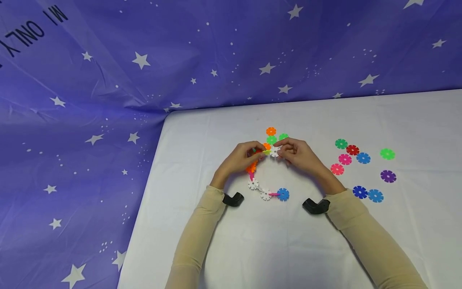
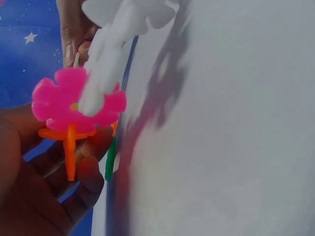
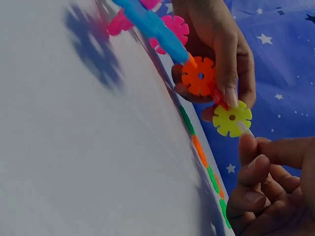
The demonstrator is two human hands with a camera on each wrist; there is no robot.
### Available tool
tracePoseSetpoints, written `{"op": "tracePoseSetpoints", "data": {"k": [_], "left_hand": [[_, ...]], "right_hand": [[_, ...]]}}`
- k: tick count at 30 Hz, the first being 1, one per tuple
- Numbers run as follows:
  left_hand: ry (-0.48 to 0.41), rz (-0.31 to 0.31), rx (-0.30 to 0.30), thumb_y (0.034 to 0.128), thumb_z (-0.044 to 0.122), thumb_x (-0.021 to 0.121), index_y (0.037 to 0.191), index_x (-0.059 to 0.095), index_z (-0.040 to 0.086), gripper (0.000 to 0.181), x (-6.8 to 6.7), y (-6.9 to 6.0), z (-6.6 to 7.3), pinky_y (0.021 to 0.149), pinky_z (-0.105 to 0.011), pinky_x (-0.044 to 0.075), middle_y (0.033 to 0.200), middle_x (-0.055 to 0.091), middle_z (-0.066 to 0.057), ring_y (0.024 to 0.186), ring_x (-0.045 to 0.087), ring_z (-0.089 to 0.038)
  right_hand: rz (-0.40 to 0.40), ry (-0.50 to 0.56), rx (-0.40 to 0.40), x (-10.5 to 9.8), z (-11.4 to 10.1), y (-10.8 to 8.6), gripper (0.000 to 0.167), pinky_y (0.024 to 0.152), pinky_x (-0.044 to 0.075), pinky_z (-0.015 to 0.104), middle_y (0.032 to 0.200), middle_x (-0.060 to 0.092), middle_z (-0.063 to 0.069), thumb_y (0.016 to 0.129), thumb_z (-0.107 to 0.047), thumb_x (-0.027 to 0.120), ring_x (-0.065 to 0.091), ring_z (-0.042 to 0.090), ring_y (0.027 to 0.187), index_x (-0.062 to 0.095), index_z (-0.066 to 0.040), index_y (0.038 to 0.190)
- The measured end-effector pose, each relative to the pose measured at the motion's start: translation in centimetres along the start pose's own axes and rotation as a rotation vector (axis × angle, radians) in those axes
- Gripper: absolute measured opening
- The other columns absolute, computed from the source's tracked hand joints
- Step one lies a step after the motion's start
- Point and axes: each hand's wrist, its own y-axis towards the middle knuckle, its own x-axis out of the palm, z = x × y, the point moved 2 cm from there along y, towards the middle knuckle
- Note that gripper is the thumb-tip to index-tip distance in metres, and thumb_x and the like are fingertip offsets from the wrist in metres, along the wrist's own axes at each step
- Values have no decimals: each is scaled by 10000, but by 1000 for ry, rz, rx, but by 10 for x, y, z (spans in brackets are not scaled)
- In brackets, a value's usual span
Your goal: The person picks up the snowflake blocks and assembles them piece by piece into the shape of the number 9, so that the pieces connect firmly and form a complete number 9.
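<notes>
My left hand [image 1: 242, 157] pinches the upper end of a curved chain of plastic snowflake discs near a yellow disc [image 3: 224, 127]. Between the thumb and index finger of my right hand [image 1: 301, 155] is a white disc [image 1: 273, 149], seen edge-on in the right wrist view. Its rim meets the yellow disc's rim; how deep it sits cannot be told. Below the left hand the chain runs through an orange disc [image 3: 189, 81], a pink disc [image 2: 56, 98] and white discs [image 1: 254, 185]. A blue disc [image 1: 283, 194] forms its lower end.
Behind the hands lie loose orange [image 1: 271, 131] and green [image 1: 283, 137] discs. At right are several more, among them red [image 1: 352, 150], purple [image 1: 388, 176] and dark blue [image 1: 359, 192] ones. A starry purple cloth [image 1: 216, 52] hangs behind the white table [image 1: 252, 249].
</notes>
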Motion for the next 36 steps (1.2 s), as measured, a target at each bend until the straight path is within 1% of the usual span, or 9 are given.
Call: {"op": "tracePoseSetpoints", "data": {"k": [5, 8, 12, 14, 17, 20, 24, 29, 36], "left_hand": [[24, 36, 32, 947, 186, 657, 1010, 701, 109, 109, 4, 0, 1, 690, -215, 463, 930, 684, -8, 742, 541, -113], [45, 49, 34, 946, 193, 658, 980, 696, 115, 93, 6, 1, 1, 670, -211, 450, 907, 681, -5, 722, 528, -105], [72, 38, 5, 949, 197, 656, 990, 676, 124, 86, 5, 0, 2, 682, -214, 444, 915, 671, 3, 740, 527, -107], [95, 29, -18, 950, 202, 655, 998, 668, 126, 91, 3, -1, 4, 698, -222, 442, 918, 662, 5, 761, 530, -113], [129, 11, -45, 949, 204, 652, 1005, 658, 117, 103, -1, -2, 5, 720, -237, 446, 925, 653, -2, 788, 542, -129], [126, 6, -70, 942, 174, 651, 1019, 644, 94, 111, -5, -4, 5, 741, -249, 467, 959, 664, -27, 814, 574, -145], [104, 5, -85, 941, 122, 632, 1159, 603, 72, 226, -13, -6, 1, 744, -254, 484, 1051, 682, -69, 822, 604, -153], [93, -24, -102, 940, 92, 597, 1368, 515, 85, 435, -18, -8, -4, 684, -254, 453, 1107, 675, -97, 752, 565, -154], [96, -49, -133, 922, 68, 580, 1407, 504, 111, 493, -21, -8, -6, 678, -246, 442, 1120, 665, -88, 716, 538, -149]], "right_hand": [[10, 4, 7, 4, -2, -2, 266, 529, 483, 242, 859, 644, 216, 954, -62, 618, 578, 231, 589, 613, 36, 1201], [18, 30, 9, 4, -4, -3, 275, 513, 466, 228, 855, 640, 212, 952, -58, 622, 575, 211, 588, 612, 49, 1205], [10, 46, 3, 7, -4, -1, 272, 504, 448, 212, 856, 638, 231, 958, -47, 607, 560, 183, 576, 606, 44, 1214], [-1, 29, -3, 9, -3, 1, 284, 513, 448, 207, 866, 637, 243, 964, -53, 600, 555, 187, 579, 595, 39, 1232], [-15, 7, -7, 12, -2, 3, 323, 537, 462, 217, 898, 635, 263, 973, -63, 587, 555, 238, 590, 561, 44, 1277], [-5, -38, 1, 13, 0, 4, 339, 551, 470, 230, 921, 641, 254, 979, -84, 585, 557, 285, 605, 550, 27, 1298], [42, -210, -23, 12, 1, 7, 290, 576, 429, 236, 905, 653, 157, 965, -125, 621, 529, 234, 636, 611, -36, 1240], [60, -449, -76, 14, 0, 16, 280, 638, 397, 292, 882, 614, 73, 934, -141, 665, 484, 189, 703, 642, -61, 1201], [44, -709, -42, 21, -4, 28, 389, 617, 375, 325, 891, 533, 57, 912, -227, 696, 478, 202, 740, 630, -114, 1277]]}}
